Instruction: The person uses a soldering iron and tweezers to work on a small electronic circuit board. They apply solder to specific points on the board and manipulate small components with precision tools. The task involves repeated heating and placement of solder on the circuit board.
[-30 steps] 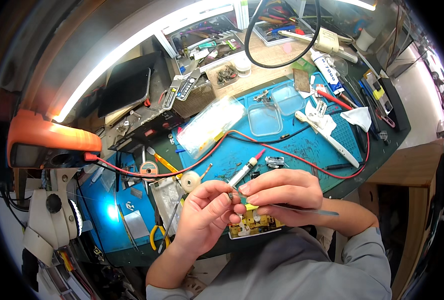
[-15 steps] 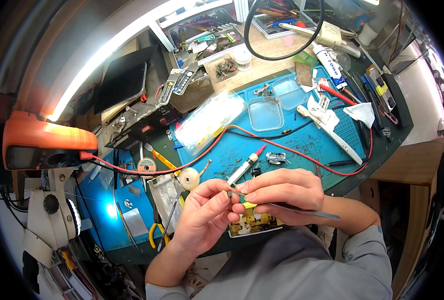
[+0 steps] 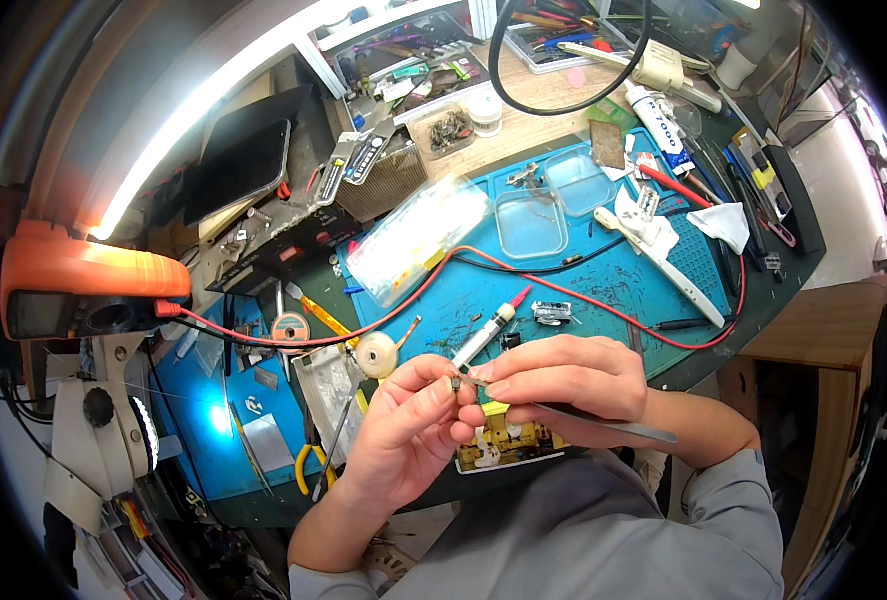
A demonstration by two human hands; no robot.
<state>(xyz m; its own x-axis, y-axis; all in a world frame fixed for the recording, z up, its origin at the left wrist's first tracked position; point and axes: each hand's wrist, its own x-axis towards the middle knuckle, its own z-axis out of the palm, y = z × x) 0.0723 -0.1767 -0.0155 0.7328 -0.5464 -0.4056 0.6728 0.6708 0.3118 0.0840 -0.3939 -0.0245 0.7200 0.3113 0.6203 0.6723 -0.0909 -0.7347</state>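
Note:
My left hand (image 3: 409,430) pinches a tiny dark, squarish part (image 3: 456,384) between thumb and forefinger. Its other fingers curl loosely below. My right hand (image 3: 574,380) is closed round slim grey metal tweezers (image 3: 619,425), whose back end sticks out past the palm. Their tip, partly hidden by the fingers, lies close to the small part; whether they touch it I cannot tell. Under both hands, at the bench's front edge, sits a yellow device with its inside exposed (image 3: 509,446), partly covered by my fingers. Just beyond my fingertips lies a syringe (image 3: 486,335) with a pink tip.
Red and black leads run from an orange multimeter (image 3: 94,280) across the blue mat (image 3: 404,345). Behind stand clear plastic boxes (image 3: 531,225) and a clear bag (image 3: 419,245). A white brush (image 3: 664,268) lies right; a tape roll (image 3: 378,355) and yellow-handled pliers (image 3: 309,470) lie left.
Both hands hold nearly the same pose, with only a slight shift at the fingertips and the small part. The whole view has moved a little.

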